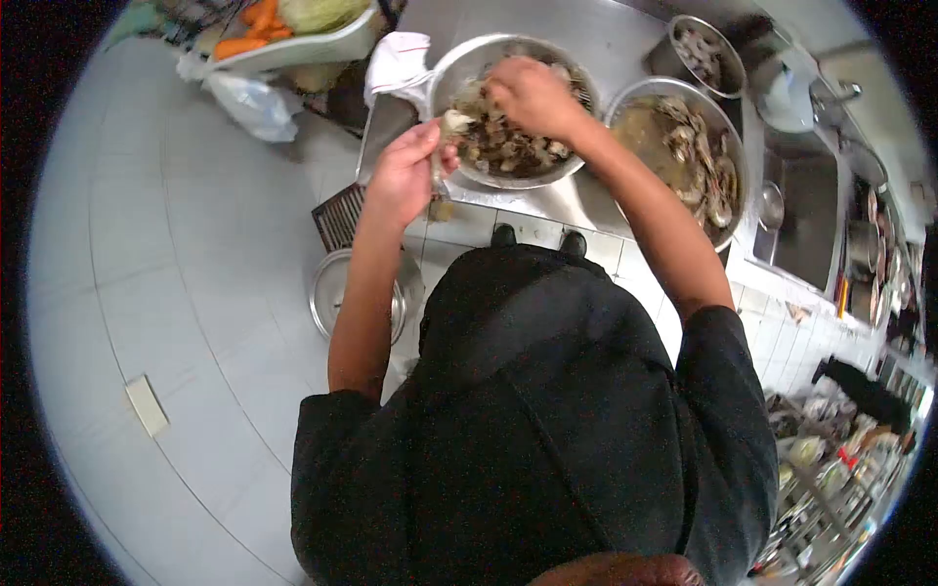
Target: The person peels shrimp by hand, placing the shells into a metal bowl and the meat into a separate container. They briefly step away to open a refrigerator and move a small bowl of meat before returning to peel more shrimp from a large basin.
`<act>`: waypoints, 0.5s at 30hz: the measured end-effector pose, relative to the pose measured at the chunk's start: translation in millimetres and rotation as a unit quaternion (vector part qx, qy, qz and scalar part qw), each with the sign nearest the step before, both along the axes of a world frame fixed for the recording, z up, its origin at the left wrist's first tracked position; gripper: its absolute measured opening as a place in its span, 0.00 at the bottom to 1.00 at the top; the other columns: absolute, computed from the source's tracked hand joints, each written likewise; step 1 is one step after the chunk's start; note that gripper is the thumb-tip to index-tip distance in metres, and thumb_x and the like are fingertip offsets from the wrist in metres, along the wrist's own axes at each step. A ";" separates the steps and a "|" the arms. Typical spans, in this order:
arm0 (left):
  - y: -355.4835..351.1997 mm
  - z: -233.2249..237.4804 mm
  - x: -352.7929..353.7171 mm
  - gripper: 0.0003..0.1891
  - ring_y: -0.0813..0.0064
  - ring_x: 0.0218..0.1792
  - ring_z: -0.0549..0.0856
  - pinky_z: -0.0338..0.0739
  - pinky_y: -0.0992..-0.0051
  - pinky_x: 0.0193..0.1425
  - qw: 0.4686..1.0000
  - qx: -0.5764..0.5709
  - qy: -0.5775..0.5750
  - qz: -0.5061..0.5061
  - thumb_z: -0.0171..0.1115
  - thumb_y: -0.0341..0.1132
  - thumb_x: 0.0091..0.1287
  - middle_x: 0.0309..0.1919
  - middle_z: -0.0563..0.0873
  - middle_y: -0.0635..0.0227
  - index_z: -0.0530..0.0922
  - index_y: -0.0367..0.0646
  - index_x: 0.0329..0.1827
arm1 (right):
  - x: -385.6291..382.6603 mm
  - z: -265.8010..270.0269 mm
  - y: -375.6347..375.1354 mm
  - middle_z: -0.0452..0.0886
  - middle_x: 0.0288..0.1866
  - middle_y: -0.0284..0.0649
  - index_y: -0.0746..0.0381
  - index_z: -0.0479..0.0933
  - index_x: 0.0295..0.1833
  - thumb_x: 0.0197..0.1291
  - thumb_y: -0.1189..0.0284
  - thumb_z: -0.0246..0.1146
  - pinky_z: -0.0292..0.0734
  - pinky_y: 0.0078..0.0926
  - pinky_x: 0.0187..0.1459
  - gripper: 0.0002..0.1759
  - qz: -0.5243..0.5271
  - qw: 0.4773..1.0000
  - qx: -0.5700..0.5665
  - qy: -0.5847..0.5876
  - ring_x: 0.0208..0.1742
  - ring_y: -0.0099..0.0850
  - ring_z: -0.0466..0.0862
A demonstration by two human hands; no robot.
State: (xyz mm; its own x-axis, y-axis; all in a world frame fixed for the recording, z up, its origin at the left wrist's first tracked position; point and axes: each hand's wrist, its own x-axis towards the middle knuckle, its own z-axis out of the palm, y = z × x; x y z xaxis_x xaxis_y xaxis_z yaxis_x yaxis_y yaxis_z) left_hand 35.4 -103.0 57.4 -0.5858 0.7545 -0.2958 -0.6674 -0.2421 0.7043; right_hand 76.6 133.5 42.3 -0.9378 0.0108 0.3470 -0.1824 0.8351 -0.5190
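My left hand (405, 176) is closed around a pale, limp piece of raw food (455, 121), its whitish end at the rim of a large metal basin (438, 93). The kind of food cannot be made out. Over the basin's middle, my right hand (532, 96) has its fingers curled downward; what they hold, if anything, is hidden. Wet brown and pale pieces (513, 151) fill the basin below it. Close to my right forearm stands a second metal basin (735, 122), holding cloudy liquid and long greyish-brown pieces (699, 161).
A metal pot (735, 78) of pale pieces stands behind the second basin, and a sink (806, 210) lies to the right. A white cloth (399, 61) hangs left of the first basin. Farther left is a white tub (342, 44) with carrots and cabbage. A round lid (332, 293) sits low beside me.
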 end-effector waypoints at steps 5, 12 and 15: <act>52.4 10.5 7.6 0.18 0.72 0.40 0.84 0.79 0.72 0.44 0.989 -0.060 0.133 -0.008 0.59 0.26 0.68 0.43 0.83 0.61 0.72 0.29 0.60 | 42.0 -17.9 12.7 0.81 0.41 0.50 0.63 0.81 0.39 0.53 0.69 0.62 0.72 0.45 0.54 0.11 -0.141 0.980 0.133 -0.045 0.51 0.48 0.78; 170.3 9.7 71.0 0.15 0.73 0.38 0.87 0.80 0.75 0.47 0.869 -0.166 0.454 -0.103 0.66 0.29 0.61 0.38 0.88 0.60 0.82 0.36 0.51 | 179.0 -62.1 100.4 0.83 0.36 0.48 0.61 0.83 0.27 0.49 0.72 0.59 0.76 0.44 0.44 0.08 -0.329 0.913 0.205 -0.128 0.45 0.46 0.81; 230.3 -12.0 99.3 0.14 0.59 0.42 0.87 0.79 0.66 0.50 0.740 -0.229 0.619 -0.133 0.67 0.34 0.57 0.40 0.87 0.54 0.85 0.41 0.47 | 211.7 -89.2 110.3 0.83 0.38 0.47 0.62 0.83 0.28 0.49 0.72 0.60 0.76 0.43 0.45 0.07 -0.348 0.896 0.196 -0.192 0.47 0.45 0.80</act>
